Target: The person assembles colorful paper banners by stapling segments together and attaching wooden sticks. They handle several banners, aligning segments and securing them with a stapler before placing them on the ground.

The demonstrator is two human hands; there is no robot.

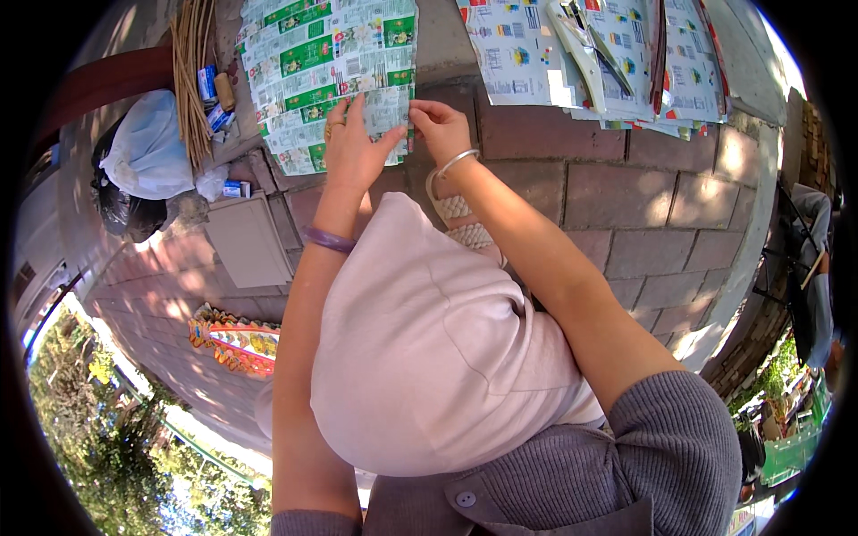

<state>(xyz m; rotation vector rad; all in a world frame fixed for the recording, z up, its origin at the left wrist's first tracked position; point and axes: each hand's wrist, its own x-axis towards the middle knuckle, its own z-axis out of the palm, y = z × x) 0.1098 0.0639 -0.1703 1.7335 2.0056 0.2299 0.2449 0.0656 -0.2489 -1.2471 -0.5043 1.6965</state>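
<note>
The green-and-white sheet printed with repeated pictures [308, 58] is laid at upper centre-left, on a grey stone surface [444, 45], its lower part overhanging the paving. Left hand [356, 147]: laid on the sheet's lower right part, fingers spread, thumb held out toward the right edge. Right hand [444, 132]: held at that right edge, thumb and index fingertips brought close together; whether the edge is pinched cannot be told.

A purple bangle [329, 239] is worn on the left arm, a silver bangle [458, 162] on the right wrist.

White, blue-printed sheets [509, 62] are stacked at upper right, well apart from the hands, with a long white-and-dark object [581, 58] placed on top; kind unclear. Thin brown sticks [188, 80] are bundled left of the green sheet, with a brown cylinder [225, 92] set just beside. A pale blue plastic bag [152, 147] is seen farther left.
</note>
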